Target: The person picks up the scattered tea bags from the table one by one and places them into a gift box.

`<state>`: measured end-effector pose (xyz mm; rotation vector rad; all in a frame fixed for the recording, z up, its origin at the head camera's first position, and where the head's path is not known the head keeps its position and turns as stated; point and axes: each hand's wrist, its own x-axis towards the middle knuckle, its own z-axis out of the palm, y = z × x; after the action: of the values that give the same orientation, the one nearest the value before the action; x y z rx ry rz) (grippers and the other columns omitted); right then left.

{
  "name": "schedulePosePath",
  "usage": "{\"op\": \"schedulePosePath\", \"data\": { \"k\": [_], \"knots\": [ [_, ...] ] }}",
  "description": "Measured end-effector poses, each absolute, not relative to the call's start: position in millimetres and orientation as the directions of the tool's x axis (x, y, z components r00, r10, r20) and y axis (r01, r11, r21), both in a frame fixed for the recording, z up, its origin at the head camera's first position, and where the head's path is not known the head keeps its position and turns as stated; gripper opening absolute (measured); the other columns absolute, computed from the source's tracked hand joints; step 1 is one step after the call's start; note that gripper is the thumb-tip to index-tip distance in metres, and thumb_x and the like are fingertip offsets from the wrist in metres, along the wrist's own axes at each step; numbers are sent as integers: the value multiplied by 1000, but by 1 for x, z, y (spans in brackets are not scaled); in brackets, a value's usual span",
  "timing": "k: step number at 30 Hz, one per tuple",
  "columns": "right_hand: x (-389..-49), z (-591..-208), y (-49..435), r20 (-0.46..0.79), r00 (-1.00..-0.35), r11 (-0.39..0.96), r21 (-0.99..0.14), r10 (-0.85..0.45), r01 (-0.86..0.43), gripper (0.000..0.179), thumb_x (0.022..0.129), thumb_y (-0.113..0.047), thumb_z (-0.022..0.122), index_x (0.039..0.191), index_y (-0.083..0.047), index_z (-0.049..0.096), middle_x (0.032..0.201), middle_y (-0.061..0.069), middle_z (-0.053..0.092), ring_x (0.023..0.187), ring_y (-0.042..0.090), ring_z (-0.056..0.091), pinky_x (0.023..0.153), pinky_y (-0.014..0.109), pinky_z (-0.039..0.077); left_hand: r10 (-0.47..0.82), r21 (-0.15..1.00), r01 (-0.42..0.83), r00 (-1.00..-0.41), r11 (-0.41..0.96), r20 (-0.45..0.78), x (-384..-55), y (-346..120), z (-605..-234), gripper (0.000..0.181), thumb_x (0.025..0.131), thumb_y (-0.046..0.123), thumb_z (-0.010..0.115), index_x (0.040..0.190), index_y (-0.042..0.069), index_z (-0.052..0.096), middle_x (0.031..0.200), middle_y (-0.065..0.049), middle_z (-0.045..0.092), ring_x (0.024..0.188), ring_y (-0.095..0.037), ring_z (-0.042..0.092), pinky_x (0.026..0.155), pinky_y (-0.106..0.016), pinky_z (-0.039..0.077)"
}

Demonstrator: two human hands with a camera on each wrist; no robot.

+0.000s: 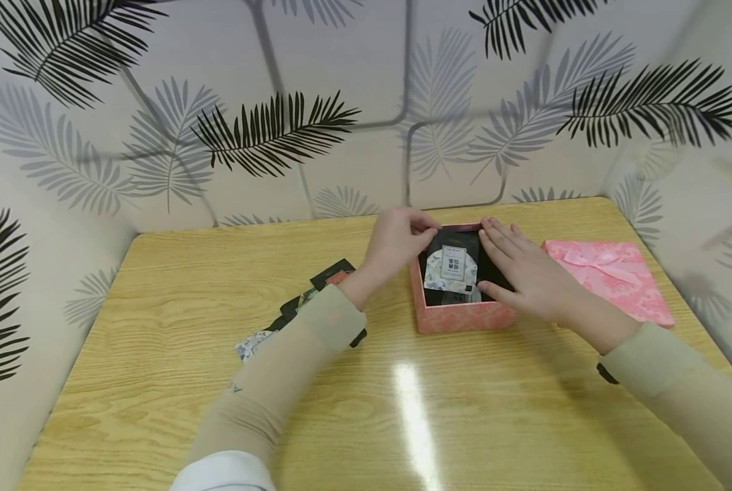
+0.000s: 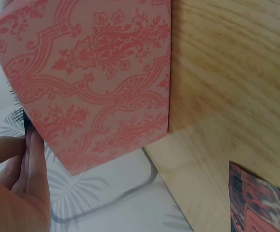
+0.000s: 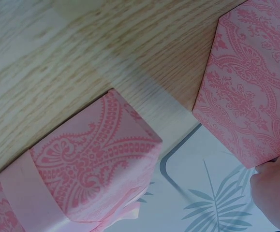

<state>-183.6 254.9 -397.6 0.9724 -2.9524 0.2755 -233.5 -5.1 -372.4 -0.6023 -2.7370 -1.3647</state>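
A pink patterned box [image 1: 464, 318] stands uncovered on the table. In the head view, a black packet [image 1: 453, 269] with a white label and floral print lies in it, above another packet partly hidden beneath. My left hand [image 1: 396, 239] pinches the packet's far edge between thumb and fingers at the box's far left corner. In the left wrist view, a dark bit of the packet [image 2: 26, 123] shows by the fingertips, past the box wall [image 2: 96, 87]. Over the box's right side lies my right hand [image 1: 528, 276], its fingers straight. The right wrist view shows only part of that hand [image 3: 277, 188].
To the right sits the pink lid [image 1: 611, 276] with its ribbon bow. Several dark packets [image 1: 288, 308] lie fanned out left of the box, partly hidden by my left sleeve. A leaf-patterned covering [image 1: 341, 157] rises behind the wooden table [image 1: 175, 307].
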Motion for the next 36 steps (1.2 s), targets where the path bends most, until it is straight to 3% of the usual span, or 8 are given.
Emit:
{"op": "schedulePosePath", "data": {
  "k": [10, 26, 36],
  "knots": [
    [-183, -397, 255, 64, -807, 792, -159, -587, -589, 85, 107, -44, 58, 165, 7, 24, 176, 26, 17, 165, 43, 16, 138, 51, 9, 404, 670, 400, -900, 625, 161, -229, 3, -373, 16, 105, 15, 69, 113, 10, 83, 113, -5, 81, 100, -17, 75, 90, -29, 61],
    [-183, -398, 256, 63, -806, 790, -168, -588, -589, 84, 108, -47, 56, 165, 7, 25, 177, 25, 15, 165, 42, 15, 138, 49, 7, 490, 404, 492, -864, 771, 117, -228, 16, -375, 18, 106, 20, 68, 116, 18, 83, 118, 3, 81, 107, -12, 75, 95, -28, 61],
    [-184, -397, 256, 64, -805, 788, -172, -589, -591, 84, 108, -47, 56, 165, 7, 26, 176, 25, 16, 165, 42, 15, 138, 50, 7, 496, 394, 496, -862, 774, 111, -230, 18, -377, 18, 106, 22, 69, 116, 18, 84, 119, 3, 80, 113, -13, 73, 101, -28, 59]
  ]
}}
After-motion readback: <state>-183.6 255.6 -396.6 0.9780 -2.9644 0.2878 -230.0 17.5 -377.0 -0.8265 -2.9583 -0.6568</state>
